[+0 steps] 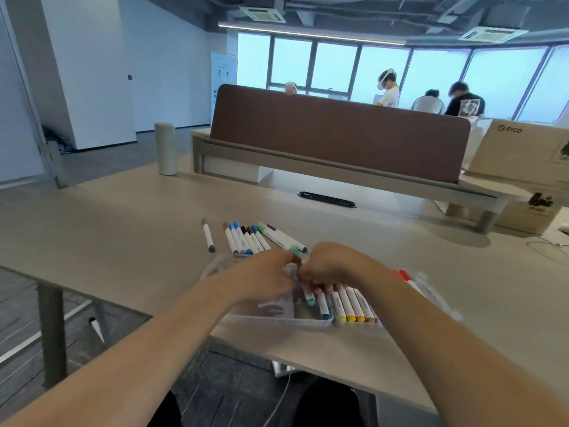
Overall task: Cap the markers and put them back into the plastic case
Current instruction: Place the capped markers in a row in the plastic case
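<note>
A clear plastic case (pixel 277 320) lies at the table's near edge with several capped white markers (pixel 351 306) lined up in its right half. Over the case, my left hand (pixel 268 277) and my right hand (pixel 331 266) meet, both with curled fingers around a teal marker (pixel 308 295) whose teal end points toward me. A teal bit (pixel 295 251) shows just above the hands. Behind them lies a row of loose markers (pixel 249 238) with blue, black and green caps. A single grey marker (pixel 208 235) lies apart at the left.
Red markers (pixel 405 277) peek out beside my right forearm, near the case's clear lid (pixel 437 295). A brown desk divider (pixel 338 134), a pale cylinder (pixel 165 149) and cardboard boxes (pixel 520 149) stand farther back. People sit beyond the divider.
</note>
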`<state>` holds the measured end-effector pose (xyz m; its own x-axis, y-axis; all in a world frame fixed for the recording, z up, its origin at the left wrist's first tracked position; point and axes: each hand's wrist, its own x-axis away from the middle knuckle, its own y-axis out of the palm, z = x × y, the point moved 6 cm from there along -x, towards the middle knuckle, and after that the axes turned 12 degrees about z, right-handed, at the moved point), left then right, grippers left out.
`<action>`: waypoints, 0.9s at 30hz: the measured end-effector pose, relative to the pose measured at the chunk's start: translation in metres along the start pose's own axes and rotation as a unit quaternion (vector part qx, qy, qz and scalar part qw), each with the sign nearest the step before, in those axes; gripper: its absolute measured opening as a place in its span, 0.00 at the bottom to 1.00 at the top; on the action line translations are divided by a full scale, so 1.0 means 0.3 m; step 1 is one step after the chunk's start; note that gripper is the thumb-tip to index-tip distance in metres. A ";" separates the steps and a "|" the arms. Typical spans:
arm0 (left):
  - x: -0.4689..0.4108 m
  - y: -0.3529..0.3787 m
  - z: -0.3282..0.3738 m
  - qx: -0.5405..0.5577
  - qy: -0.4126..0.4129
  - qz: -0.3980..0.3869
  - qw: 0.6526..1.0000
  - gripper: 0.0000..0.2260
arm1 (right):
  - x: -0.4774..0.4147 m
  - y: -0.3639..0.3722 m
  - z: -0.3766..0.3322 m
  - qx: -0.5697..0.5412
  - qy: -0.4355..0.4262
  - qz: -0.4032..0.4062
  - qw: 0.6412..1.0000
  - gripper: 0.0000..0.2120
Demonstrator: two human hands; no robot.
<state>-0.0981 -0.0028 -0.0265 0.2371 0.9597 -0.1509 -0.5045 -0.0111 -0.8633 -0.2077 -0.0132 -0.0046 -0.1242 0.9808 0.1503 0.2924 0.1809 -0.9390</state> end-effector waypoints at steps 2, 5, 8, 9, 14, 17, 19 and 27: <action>-0.005 0.033 0.018 -0.010 0.013 -0.013 1.000 0.16 | 0.019 0.002 0.024 0.004 0.000 0.000 1.000 0.21; -0.008 0.060 0.037 -0.008 0.019 -0.025 0.999 0.20 | 0.034 0.010 0.048 -0.009 0.002 -0.018 1.000 0.21; -0.010 0.075 0.038 -0.021 0.032 -0.047 0.998 0.18 | 0.033 0.013 0.063 -0.008 0.000 -0.040 0.999 0.17; -0.011 0.079 0.037 -0.030 0.041 -0.053 0.997 0.17 | 0.029 0.014 0.068 0.002 -0.003 -0.045 0.999 0.17; -0.013 0.097 0.034 -0.070 0.065 -0.081 0.992 0.19 | 0.000 0.017 0.099 0.021 -0.011 -0.053 0.998 0.18; -0.013 0.101 0.040 -0.077 0.081 -0.079 0.991 0.24 | -0.013 0.020 0.103 0.015 -0.018 -0.056 0.998 0.17; -0.014 0.102 0.048 -0.087 0.082 -0.079 0.990 0.25 | -0.020 0.024 0.102 0.021 -0.020 -0.064 0.998 0.15; -0.021 0.093 0.075 -0.146 0.059 -0.078 0.985 0.31 | -0.063 0.033 0.122 0.034 0.009 -0.121 0.992 0.11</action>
<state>-0.1324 -0.0029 -0.0387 0.3961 0.9171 -0.0453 -0.1990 0.0376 -0.9793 -0.2372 -0.0325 -0.0280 -0.1662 0.9104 0.3789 0.1913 0.4067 -0.8933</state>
